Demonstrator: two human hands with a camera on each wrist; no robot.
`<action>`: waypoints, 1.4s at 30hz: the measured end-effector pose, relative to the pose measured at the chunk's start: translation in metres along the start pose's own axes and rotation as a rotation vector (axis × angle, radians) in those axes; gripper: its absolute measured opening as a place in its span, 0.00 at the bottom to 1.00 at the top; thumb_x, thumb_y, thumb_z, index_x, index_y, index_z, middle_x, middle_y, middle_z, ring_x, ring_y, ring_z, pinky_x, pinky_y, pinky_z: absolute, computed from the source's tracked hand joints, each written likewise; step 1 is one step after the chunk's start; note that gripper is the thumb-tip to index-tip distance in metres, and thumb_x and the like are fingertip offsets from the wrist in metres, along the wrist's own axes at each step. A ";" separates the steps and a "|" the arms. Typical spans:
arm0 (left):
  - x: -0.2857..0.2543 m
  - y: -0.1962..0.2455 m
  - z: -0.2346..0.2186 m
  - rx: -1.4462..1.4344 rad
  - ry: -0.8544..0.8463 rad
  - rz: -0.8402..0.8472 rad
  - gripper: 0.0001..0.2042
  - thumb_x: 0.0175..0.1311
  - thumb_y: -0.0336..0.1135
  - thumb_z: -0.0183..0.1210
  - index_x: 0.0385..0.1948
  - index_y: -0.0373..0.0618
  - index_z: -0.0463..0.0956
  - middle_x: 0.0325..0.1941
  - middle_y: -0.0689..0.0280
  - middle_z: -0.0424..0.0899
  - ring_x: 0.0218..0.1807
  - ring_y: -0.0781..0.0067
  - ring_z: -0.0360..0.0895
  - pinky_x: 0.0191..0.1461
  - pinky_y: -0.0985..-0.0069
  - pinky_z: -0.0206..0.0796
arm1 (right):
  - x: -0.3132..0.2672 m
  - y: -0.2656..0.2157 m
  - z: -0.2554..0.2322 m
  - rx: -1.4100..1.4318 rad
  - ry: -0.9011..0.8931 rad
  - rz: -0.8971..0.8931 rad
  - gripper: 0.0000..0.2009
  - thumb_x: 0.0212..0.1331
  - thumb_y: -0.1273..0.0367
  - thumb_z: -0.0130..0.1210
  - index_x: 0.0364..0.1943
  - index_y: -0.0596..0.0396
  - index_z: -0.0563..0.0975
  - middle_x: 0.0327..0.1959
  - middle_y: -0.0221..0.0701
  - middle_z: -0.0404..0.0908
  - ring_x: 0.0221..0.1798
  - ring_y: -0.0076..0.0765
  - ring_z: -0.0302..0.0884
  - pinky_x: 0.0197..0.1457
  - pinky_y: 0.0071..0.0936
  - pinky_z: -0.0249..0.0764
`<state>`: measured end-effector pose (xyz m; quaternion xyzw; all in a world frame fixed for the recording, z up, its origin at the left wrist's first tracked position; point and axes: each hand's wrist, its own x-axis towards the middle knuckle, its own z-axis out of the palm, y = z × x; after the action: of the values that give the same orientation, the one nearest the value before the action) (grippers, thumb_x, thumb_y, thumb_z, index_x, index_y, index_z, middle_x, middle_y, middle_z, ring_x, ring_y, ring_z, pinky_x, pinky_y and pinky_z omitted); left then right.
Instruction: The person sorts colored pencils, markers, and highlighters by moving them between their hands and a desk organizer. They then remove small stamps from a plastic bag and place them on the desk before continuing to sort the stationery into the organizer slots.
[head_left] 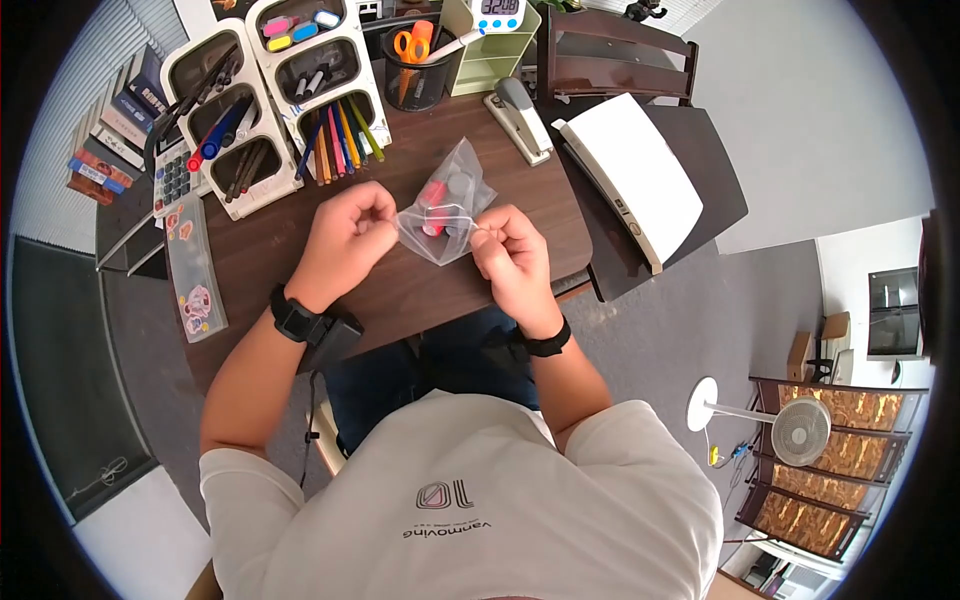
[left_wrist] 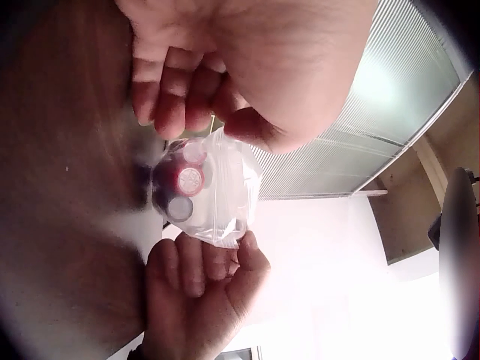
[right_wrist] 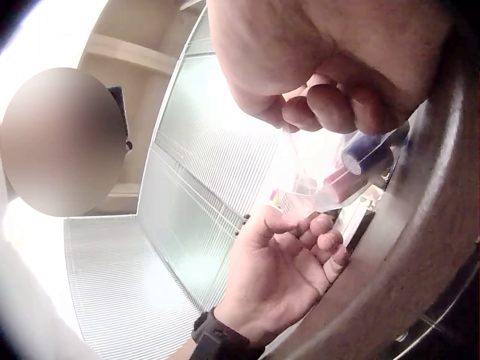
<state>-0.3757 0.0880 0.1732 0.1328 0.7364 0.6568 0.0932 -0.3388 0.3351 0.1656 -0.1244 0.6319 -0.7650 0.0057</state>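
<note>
A clear plastic bag (head_left: 446,220) spans the space between the two hands over the desk. Inside it are a few small capped tubes; a red tube (head_left: 434,205) shows in the head view, and a blue tube (right_wrist: 363,154) in the right wrist view. The left hand (head_left: 350,240) pinches one corner of the bag's mouth between thumb and curled fingers. At the opposite corner, the right hand (head_left: 515,262) pinches the bag likewise. The left wrist view shows the tubes' round ends through the plastic, a red cap (left_wrist: 189,181) in the middle.
Beyond the hands stand a white organizer (head_left: 285,130) with pens and colored pencils, a black mesh cup (head_left: 420,88) with orange scissors, and a stapler (head_left: 520,120). A sticker sheet (head_left: 195,270) lies at the desk's left edge. A white box-like device (head_left: 635,175) sits to the right.
</note>
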 end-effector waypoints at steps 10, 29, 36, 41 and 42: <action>0.004 0.008 0.008 0.220 0.144 0.115 0.03 0.61 0.21 0.57 0.31 0.39 0.72 0.28 0.75 0.74 0.30 0.90 0.68 0.32 0.85 0.60 | 0.001 -0.001 0.000 0.064 0.067 -0.036 0.04 0.74 0.72 0.56 0.41 0.57 0.77 0.30 0.21 0.77 0.31 0.14 0.69 0.37 0.16 0.67; 0.004 0.003 -0.002 0.106 0.053 -0.028 0.11 0.77 0.35 0.58 0.48 0.37 0.83 0.37 0.72 0.84 0.35 0.86 0.73 0.40 0.83 0.67 | 0.022 -0.009 -0.038 -0.937 0.215 -0.263 0.06 0.67 0.67 0.64 0.37 0.55 0.82 0.36 0.32 0.82 0.34 0.36 0.81 0.40 0.31 0.77; 0.004 0.009 0.006 -0.336 -0.003 -0.176 0.16 0.80 0.36 0.55 0.59 0.34 0.76 0.59 0.63 0.83 0.64 0.71 0.79 0.59 0.73 0.78 | 0.012 -0.008 -0.054 -0.178 0.204 -0.044 0.07 0.79 0.67 0.53 0.47 0.56 0.74 0.36 0.28 0.83 0.33 0.20 0.80 0.39 0.19 0.75; 0.004 0.008 0.011 -0.349 0.007 -0.193 0.17 0.80 0.36 0.54 0.60 0.33 0.75 0.63 0.61 0.80 0.66 0.68 0.78 0.62 0.70 0.77 | 0.012 0.004 -0.051 0.234 0.129 -0.154 0.08 0.79 0.67 0.51 0.49 0.57 0.75 0.45 0.38 0.88 0.36 0.26 0.83 0.42 0.23 0.79; 0.004 0.007 0.012 -0.348 0.027 -0.185 0.16 0.80 0.36 0.54 0.59 0.33 0.76 0.63 0.61 0.80 0.64 0.69 0.79 0.62 0.71 0.77 | 0.011 0.004 -0.048 0.252 0.104 -0.156 0.08 0.79 0.66 0.51 0.50 0.57 0.76 0.46 0.38 0.88 0.37 0.28 0.85 0.43 0.25 0.80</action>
<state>-0.3755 0.1015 0.1790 0.0376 0.6221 0.7644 0.1650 -0.3595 0.3787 0.1552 -0.1315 0.5185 -0.8419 -0.0709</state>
